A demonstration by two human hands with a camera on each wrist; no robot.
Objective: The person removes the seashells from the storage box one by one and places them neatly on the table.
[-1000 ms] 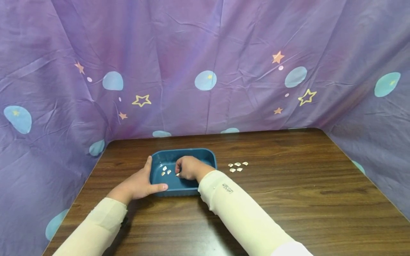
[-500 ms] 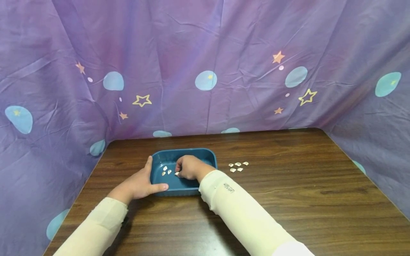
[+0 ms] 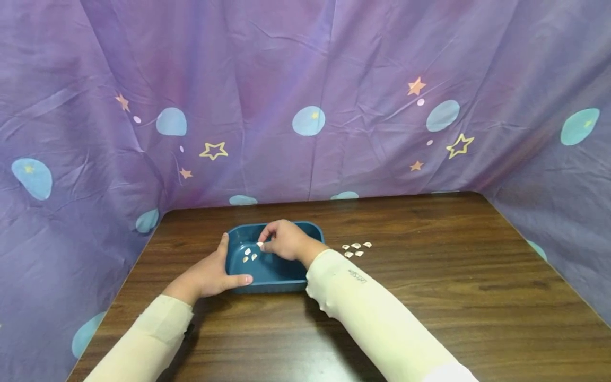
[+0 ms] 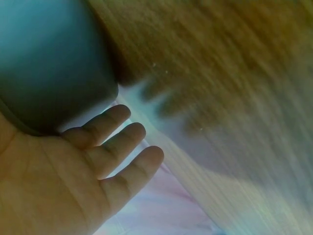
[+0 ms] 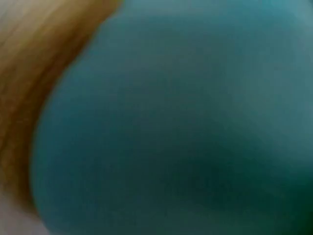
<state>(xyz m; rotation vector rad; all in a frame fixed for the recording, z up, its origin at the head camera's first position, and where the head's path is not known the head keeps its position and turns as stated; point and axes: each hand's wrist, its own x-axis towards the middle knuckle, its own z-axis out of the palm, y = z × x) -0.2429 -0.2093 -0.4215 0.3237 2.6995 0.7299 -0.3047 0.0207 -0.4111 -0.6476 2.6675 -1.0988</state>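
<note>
Right hand (image 3: 286, 241) has shifted toward the far wall of the tray since half a second ago, and the small whitish fan-shaped shell (image 3: 260, 244) pinched between thumb and fingertips has gone with it. Left hand looks parked in the same spot.

Closest to the camera you've got two cream long sleeves (image 3: 377, 307) over a dark wood-grain table (image 3: 453, 297). Then the left hand (image 3: 210, 273) at the left end of a blue rectangular tray (image 3: 281, 270) with rounded corners: thumb along the near rim, other fingers fairly straight and a bit spread, steadying it rather than clutching it, I'd say. Left wrist cam backs up the straight fingers; right wrist cam is just blurry blue.

Inside the tray, three loose pale shells (image 3: 247, 251) sit bunched toward the left, with the pinched one just beside them. Can't tell if it's touching the tray floor.

Five more pale shells (image 3: 356, 245) lie on the table, right of the tray. Purple starry curtain (image 3: 258, 164) behind everything.

My read: they're mid-placement of one shell, so next calls for lowering it near the three and loosening the pinch without nudging them.
</note>
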